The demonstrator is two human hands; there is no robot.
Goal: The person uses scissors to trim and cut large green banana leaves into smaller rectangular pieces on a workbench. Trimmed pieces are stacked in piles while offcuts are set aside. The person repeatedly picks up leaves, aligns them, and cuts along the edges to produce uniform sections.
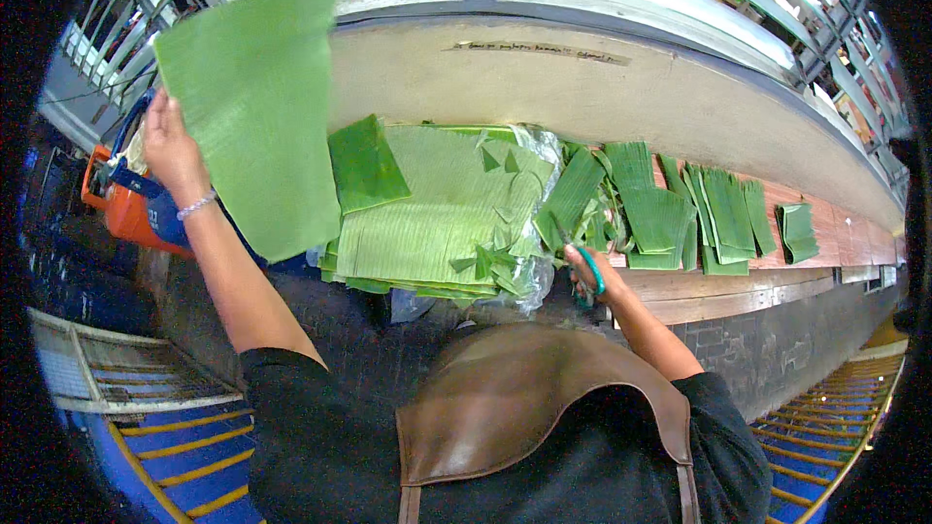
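Observation:
Raised at the far left, my left hand point(173, 147) grips the edge of a large banana leaf piece point(257, 116), which hangs upright. My right hand point(588, 272) is closed round the teal handles of a pair of scissors point(594, 270), their blades pointing toward cut leaf at the right end of the pile. Between my hands lies a wide stack of banana leaves point(417, 243). A darker folded leaf piece point(369, 167) rests on its left part, and small triangular scraps point(490, 267) are scattered over its right part.
Clear plastic point(534, 281) shows along the stack's right edge. Several cut leaf bundles point(718, 213) lie on the reddish wooden bench point(820, 233) to the right. A low cream wall point(408, 68) with metal railings runs behind. An orange container point(136, 213) stands at the left, beside something blue.

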